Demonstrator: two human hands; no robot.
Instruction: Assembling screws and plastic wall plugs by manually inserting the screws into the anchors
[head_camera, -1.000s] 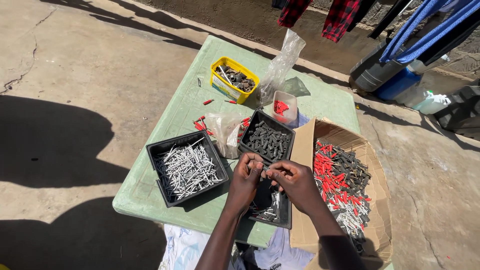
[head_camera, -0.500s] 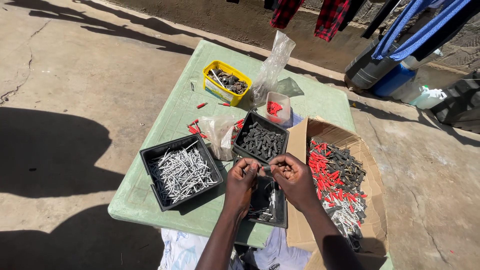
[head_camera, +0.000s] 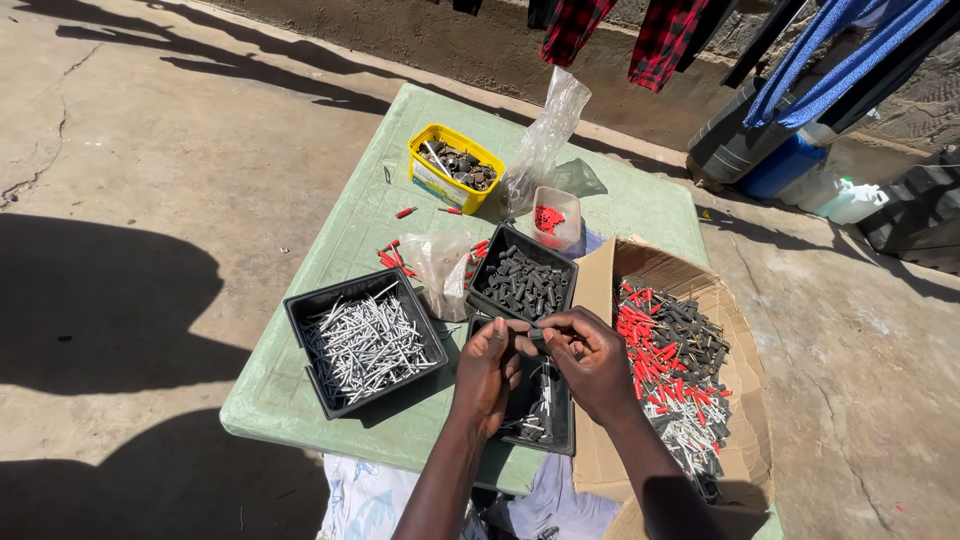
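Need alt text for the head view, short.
Two hands, left and right, pinch a small dark part together over a black tray on a green table. Nearby: a tray of nails and a box of red and grey pieces.

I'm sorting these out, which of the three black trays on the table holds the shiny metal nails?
The black tray farthest to the left, apart from the hands. It holds silver nails; the other two hold dark plastic pieces.

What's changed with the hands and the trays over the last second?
Little. Both hands have drawn closer together: the left hand and right hand now pinch one small dark part between their fingertips, above the near black tray. Nothing was let go. The tray of nails, the tray of dark plugs, the yellow tub and the cardboard box lie as before.
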